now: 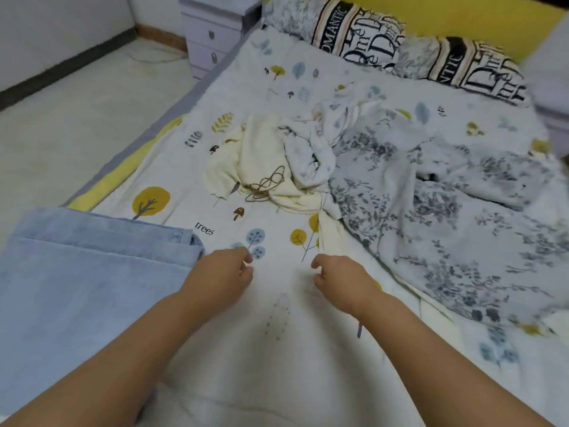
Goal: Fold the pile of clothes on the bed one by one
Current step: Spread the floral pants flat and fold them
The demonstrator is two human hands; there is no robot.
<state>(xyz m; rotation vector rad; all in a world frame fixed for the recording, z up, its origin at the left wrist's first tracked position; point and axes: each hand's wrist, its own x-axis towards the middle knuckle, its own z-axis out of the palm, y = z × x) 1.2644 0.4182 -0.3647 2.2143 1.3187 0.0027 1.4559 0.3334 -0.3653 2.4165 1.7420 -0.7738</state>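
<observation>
A heap of clothes lies mid-bed: a cream garment (255, 155) with a thin brown cord (266, 183) on it, and a crumpled white patterned piece (311, 155) beside it. Folded light-blue jeans (86, 272) rest at the near left edge. My left hand (221, 272) hovers just right of the jeans, its fingers loosely curled, holding nothing. My right hand (341, 278) hovers over the sheet, fingers loosely curled and empty, close to a cream strip (329, 235) trailing from the heap.
The bed sheet (277, 349) has tree and leaf prints. A rumpled grey floral quilt (431, 211) covers the right side. Two lettered pillows (369, 35) lie at the head. A white bedside cabinet (212, 32) stands beyond the left edge, beside tiled floor (77, 118).
</observation>
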